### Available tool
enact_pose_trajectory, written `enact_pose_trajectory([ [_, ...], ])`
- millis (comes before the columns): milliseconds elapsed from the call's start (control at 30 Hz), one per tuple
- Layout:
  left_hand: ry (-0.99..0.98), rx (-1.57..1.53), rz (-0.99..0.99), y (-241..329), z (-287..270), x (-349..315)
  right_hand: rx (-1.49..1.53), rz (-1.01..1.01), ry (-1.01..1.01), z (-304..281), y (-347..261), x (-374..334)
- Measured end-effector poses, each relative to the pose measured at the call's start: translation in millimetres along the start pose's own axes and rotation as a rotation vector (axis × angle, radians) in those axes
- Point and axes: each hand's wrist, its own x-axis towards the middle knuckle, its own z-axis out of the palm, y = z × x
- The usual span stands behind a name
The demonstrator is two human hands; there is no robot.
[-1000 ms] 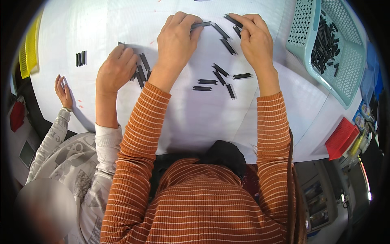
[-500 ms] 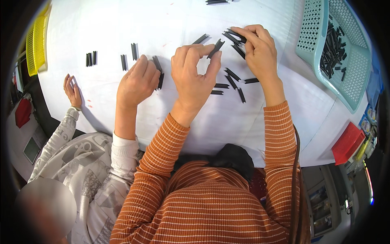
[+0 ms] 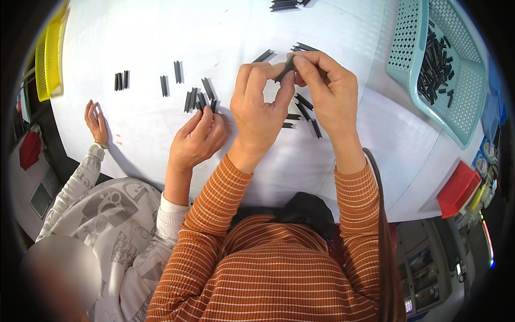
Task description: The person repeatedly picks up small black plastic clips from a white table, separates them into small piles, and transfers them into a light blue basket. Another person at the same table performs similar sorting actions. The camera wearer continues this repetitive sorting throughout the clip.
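**Many grooved black strips [image 3: 316, 129] lay loose, one was in hand**

The white table [image 3: 145, 32] carried the work. At its right, the light-blue perforated basket [image 3: 407, 37] held a jumbled heap [image 3: 432, 70], seemingly most of what was left. The left hand [image 3: 257, 107] and right hand [image 3: 335, 99] met mid-table, fingertips narrowed to pinches. A far row [image 3: 284, 6] lay side by side, probably finished; a scattered group [image 3: 303, 112] between the hands probably was not. The single strip [image 3: 287, 67] was held between both pinches.
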Motion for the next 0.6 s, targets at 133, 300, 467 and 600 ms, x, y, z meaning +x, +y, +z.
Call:
enact_pose_trajectory([
  [133,0.007,-0.028,0.002,5.3,-0.8,3.5,0.162,0.066,-0.037,-5.0,-1.0,-0.3],
  [300,-0.039,-0.041,-0.025,20.6,-0.6,7.3,0.146,0.064,-0.039,-14.9,-10.1,-4.9],
  [467,-0.131,-0.053,0.031,42.0,10.3,26.8,-0.047,-0.24,0.209,-79.1,-44.9,45.7],
  [600,-0.196,-0.053,-0.035,50.8,11.0,35.7,0.021,-0.344,0.374,-211.2,-112.5,140.5],
])
